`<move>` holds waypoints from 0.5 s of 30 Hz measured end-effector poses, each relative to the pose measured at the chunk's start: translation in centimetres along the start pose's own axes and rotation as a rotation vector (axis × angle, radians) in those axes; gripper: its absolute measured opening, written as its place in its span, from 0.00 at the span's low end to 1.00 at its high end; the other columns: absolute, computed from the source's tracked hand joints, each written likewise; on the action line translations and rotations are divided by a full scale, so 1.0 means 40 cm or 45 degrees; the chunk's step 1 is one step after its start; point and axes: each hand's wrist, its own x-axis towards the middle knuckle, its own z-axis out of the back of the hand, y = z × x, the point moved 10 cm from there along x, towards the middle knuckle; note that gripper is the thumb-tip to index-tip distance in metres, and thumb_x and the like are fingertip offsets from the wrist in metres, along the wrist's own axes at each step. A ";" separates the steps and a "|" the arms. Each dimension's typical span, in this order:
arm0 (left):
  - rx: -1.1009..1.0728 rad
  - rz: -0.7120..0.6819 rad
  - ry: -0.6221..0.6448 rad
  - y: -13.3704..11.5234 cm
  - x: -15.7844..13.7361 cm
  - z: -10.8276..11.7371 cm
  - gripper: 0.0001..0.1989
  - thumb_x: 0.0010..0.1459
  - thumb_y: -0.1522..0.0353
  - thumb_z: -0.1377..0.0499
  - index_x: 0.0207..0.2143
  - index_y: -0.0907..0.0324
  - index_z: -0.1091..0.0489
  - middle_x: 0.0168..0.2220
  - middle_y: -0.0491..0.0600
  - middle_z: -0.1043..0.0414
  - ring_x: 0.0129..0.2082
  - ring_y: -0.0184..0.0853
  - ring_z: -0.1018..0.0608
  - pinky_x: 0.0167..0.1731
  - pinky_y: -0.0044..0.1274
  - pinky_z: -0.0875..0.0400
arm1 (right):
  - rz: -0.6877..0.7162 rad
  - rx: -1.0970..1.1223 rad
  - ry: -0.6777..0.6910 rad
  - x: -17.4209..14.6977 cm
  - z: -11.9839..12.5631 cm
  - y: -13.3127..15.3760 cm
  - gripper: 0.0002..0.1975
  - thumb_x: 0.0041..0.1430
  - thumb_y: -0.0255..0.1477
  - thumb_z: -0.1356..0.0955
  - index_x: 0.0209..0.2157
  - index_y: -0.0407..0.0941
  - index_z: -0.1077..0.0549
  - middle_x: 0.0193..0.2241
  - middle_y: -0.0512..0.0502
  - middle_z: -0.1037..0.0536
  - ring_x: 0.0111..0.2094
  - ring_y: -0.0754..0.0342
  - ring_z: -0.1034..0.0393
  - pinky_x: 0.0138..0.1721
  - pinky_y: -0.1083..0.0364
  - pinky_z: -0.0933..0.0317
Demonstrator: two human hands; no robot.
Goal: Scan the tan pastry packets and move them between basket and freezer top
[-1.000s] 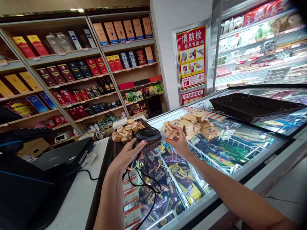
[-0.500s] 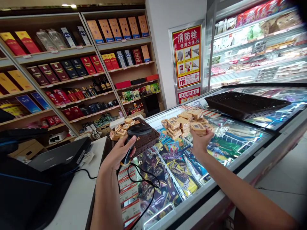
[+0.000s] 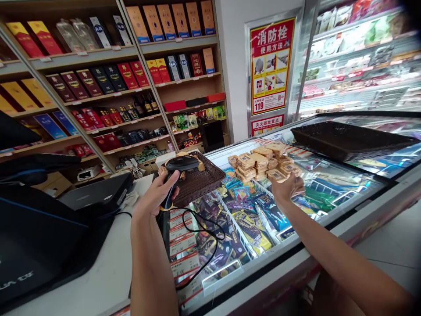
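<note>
My left hand is closed round the handle of a black barcode scanner, its head over a brown woven basket. Some small tan packets in the basket are partly hidden behind the scanner. My right hand is at the near right side of a pile of small tan packets with printed labels, stacked on the freezer's glass top. Its fingers are curled round packets at the pile's edge; the far side of the grip is hidden.
The glass-topped freezer shows wrapped ice creams in wire baskets. A dark, shallow woven tray lies on its far right part. The scanner's black cable loops over the glass. A white counter with a black terminal stands left.
The view has shifted, so the scene sits further right and slightly higher. My right hand has come down from just above the pile's edge to packets there. The scanner has moved left over the basket.
</note>
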 end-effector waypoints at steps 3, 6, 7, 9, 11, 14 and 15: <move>0.021 -0.007 -0.041 0.009 -0.002 0.034 0.26 0.52 0.44 0.38 0.31 0.56 0.38 0.19 0.39 0.38 0.17 0.26 0.35 0.17 0.18 0.43 | 0.283 0.011 0.100 -0.068 -0.024 0.148 0.27 0.54 0.33 0.32 0.55 0.43 0.38 0.59 0.32 0.40 0.63 0.36 0.51 0.64 0.31 0.60; 0.033 -0.011 -0.085 0.018 -0.004 0.067 0.25 0.53 0.44 0.39 0.31 0.56 0.38 0.18 0.40 0.37 0.17 0.26 0.36 0.19 0.18 0.42 | 0.554 0.164 0.528 -0.186 -0.153 0.338 0.21 0.58 0.34 0.34 0.52 0.44 0.36 0.54 0.35 0.34 0.59 0.40 0.43 0.61 0.36 0.49; 0.027 -0.005 -0.111 0.022 -0.006 0.080 0.26 0.53 0.44 0.39 0.30 0.56 0.38 0.18 0.40 0.37 0.17 0.26 0.36 0.19 0.18 0.42 | 0.610 0.186 0.677 -0.231 -0.208 0.395 0.18 0.59 0.33 0.35 0.50 0.45 0.34 0.53 0.36 0.32 0.58 0.41 0.41 0.60 0.37 0.47; -0.010 0.017 -0.162 0.029 -0.010 0.103 0.26 0.52 0.44 0.38 0.30 0.56 0.38 0.17 0.40 0.37 0.17 0.26 0.35 0.19 0.18 0.43 | 0.694 0.190 0.967 -0.323 -0.327 0.496 0.16 0.58 0.32 0.33 0.49 0.45 0.32 0.49 0.37 0.29 0.54 0.42 0.37 0.58 0.40 0.43; -0.051 0.040 -0.193 0.037 -0.015 0.119 0.26 0.52 0.43 0.38 0.31 0.56 0.39 0.18 0.40 0.37 0.18 0.27 0.35 0.19 0.17 0.43 | 0.742 0.168 1.195 -0.406 -0.445 0.575 0.17 0.59 0.31 0.34 0.50 0.44 0.32 0.50 0.38 0.29 0.54 0.43 0.37 0.57 0.43 0.42; -0.065 0.077 -0.194 0.050 -0.015 0.127 0.26 0.53 0.43 0.39 0.32 0.56 0.39 0.19 0.40 0.36 0.18 0.27 0.35 0.18 0.17 0.44 | 0.625 -0.013 1.386 -0.492 -0.610 0.623 0.19 0.59 0.29 0.33 0.52 0.42 0.34 0.53 0.35 0.30 0.55 0.43 0.36 0.56 0.46 0.40; -0.067 0.078 -0.190 0.054 -0.013 0.127 0.26 0.53 0.43 0.39 0.32 0.56 0.39 0.19 0.40 0.36 0.18 0.26 0.36 0.18 0.17 0.45 | 0.581 -0.075 1.420 -0.514 -0.655 0.630 0.22 0.58 0.29 0.33 0.53 0.41 0.35 0.54 0.34 0.31 0.56 0.42 0.37 0.56 0.46 0.40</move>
